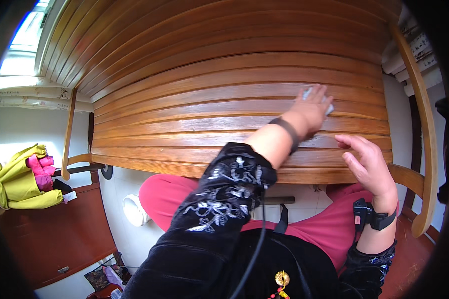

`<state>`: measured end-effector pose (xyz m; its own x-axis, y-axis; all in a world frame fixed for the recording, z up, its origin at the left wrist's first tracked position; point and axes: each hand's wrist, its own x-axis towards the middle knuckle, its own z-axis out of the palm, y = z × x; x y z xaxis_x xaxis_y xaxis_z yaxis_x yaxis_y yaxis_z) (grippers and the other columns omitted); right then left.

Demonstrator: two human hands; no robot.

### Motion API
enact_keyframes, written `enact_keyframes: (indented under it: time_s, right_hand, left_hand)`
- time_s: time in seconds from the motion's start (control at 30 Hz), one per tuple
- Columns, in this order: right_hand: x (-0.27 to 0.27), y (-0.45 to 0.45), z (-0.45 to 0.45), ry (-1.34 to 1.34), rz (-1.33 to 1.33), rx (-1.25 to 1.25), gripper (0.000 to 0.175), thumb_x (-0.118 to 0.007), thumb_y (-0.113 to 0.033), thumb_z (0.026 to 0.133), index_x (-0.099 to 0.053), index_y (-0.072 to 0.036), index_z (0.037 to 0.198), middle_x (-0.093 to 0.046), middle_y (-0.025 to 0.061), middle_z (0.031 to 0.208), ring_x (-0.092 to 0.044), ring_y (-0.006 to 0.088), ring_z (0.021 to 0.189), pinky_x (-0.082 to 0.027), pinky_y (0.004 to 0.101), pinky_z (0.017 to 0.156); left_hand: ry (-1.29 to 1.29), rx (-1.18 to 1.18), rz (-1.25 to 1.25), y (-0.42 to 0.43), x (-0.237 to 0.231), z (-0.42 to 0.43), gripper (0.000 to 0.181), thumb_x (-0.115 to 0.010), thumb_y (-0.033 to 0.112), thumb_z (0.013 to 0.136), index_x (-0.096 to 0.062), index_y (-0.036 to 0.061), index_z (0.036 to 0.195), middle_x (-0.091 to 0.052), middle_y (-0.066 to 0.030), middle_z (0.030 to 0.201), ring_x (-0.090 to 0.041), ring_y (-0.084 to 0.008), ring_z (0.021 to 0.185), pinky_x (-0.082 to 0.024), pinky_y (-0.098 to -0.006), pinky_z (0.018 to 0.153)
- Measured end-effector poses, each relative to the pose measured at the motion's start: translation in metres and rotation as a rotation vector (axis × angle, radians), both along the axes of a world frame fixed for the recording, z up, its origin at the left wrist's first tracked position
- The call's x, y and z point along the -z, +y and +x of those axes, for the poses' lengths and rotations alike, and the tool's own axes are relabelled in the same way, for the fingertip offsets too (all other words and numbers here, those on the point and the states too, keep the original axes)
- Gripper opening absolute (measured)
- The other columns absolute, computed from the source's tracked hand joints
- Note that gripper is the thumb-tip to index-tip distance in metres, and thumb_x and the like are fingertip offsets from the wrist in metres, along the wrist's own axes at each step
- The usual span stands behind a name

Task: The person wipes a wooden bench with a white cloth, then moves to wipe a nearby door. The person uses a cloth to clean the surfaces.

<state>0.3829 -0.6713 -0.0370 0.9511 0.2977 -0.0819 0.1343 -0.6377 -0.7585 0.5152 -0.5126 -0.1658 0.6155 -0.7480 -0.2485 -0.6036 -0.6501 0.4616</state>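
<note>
My left hand (311,108) lies palm down on the slatted seat of a wooden bench (194,123), pressing a pale cloth (328,107) against the boards. Only the cloth's edges show around the fingers, and the hand is slightly blurred. A dark band circles that wrist. My right hand (366,164) is raised over the front right part of the seat, empty, thumb and fingers apart. A black strapped device (370,216) sits on the right wrist.
The bench has a slatted backrest (209,22) and curved wooden armrests at left (70,130) and right (422,123). A white bucket (134,210) stands on the tiled floor by my knee. Yellow-green clothing (18,183) lies on a reddish-brown cabinet (63,231). A dark cable (260,239) hangs before me.
</note>
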Motion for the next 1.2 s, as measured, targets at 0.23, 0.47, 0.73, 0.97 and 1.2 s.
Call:
enact_keyframes:
  time_s: [0.23, 0.47, 0.73, 0.97, 1.2]
  right_hand:
    - [0.003, 0.001, -0.003, 0.021, -0.012, 0.017, 0.036, -0.060, -0.002, 0.086, -0.063, 0.000, 0.123, -0.068, 0.0178, 0.104, -0.066, 0.0311, 0.099, -0.052, 0.0374, 0.090]
    - [0.005, 0.005, 0.000, 0.037, -0.064, 0.004, 0.035, -0.060, -0.002, 0.087, -0.063, 0.000, 0.122, -0.068, 0.0183, 0.105, -0.066, 0.0310, 0.099, -0.052, 0.0370, 0.090]
    - [0.007, 0.004, 0.001, 0.035, -0.042, 0.012, 0.034, -0.060, -0.004, 0.087, -0.063, 0.000, 0.121, -0.068, 0.0198, 0.108, -0.067, 0.0331, 0.099, -0.053, 0.0370, 0.089]
    - [0.003, 0.004, -0.008, -0.031, 0.052, -0.043, 0.033, -0.062, -0.006, 0.087, -0.064, 0.000, 0.119, -0.068, 0.0206, 0.109, -0.066, 0.0358, 0.101, -0.053, 0.0390, 0.090]
    - [0.010, 0.001, -0.010, -0.088, 0.046, -0.077, 0.031, -0.061, -0.010, 0.089, -0.065, 0.000, 0.118, -0.069, 0.0212, 0.105, -0.067, 0.0358, 0.097, -0.054, 0.0400, 0.086]
  left_hand:
    - [-0.154, -0.340, 0.216, 0.189, 0.017, 0.015, 0.061, -0.058, 0.027, 0.095, -0.032, 0.0206, 0.151, -0.019, -0.0142, 0.163, -0.012, -0.0364, 0.152, -0.025, -0.0670, 0.113]
    - [-0.096, -0.921, 0.449, 0.416, 0.042, 0.021, 0.068, -0.051, 0.037, 0.099, -0.018, 0.0268, 0.158, -0.010, -0.0123, 0.166, -0.008, -0.0361, 0.153, -0.025, -0.0690, 0.112]
    - [-0.048, -1.252, 0.541, 0.465, 0.058, 0.025, 0.070, -0.046, 0.046, 0.100, -0.016, 0.0232, 0.159, -0.008, -0.0123, 0.167, -0.007, -0.0359, 0.153, -0.020, -0.0695, 0.113]
    - [-0.085, -0.857, 0.494, 0.322, 0.033, -0.019, 0.077, -0.049, 0.047, 0.098, -0.015, 0.0166, 0.159, -0.011, -0.0173, 0.165, -0.008, -0.0388, 0.152, -0.019, -0.0674, 0.115]
    - [-0.044, -0.383, 0.307, 0.113, -0.006, -0.069, 0.067, -0.051, 0.040, 0.097, -0.027, 0.0166, 0.155, -0.020, -0.0170, 0.163, -0.014, -0.0355, 0.152, -0.020, -0.0647, 0.116]
